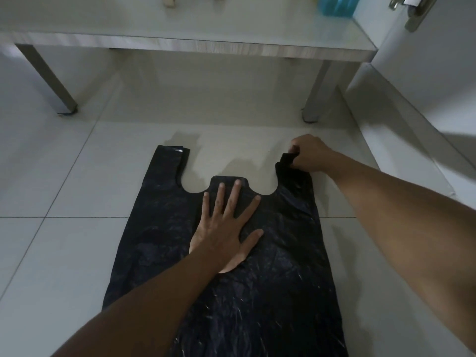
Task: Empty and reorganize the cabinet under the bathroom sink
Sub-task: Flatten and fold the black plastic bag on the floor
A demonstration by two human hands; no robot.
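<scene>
A black plastic bag (pixel 278 266) with two handle loops lies flat on the pale tiled floor (pixel 64 240). My left hand (pixel 226 225) rests palm down on its upper middle, fingers spread, pressing it to the floor. My right hand (pixel 310 153) is closed around the bag's right handle loop (pixel 287 161) at the far right corner. The left handle loop (pixel 171 157) lies flat and untouched.
A low white table (pixel 195 45) with grey legs stands just beyond the bag; a blue bottle (pixel 334 6) sits on its far right. A white wall or cabinet side (pixel 425 81) with a metal hinge rises at the right.
</scene>
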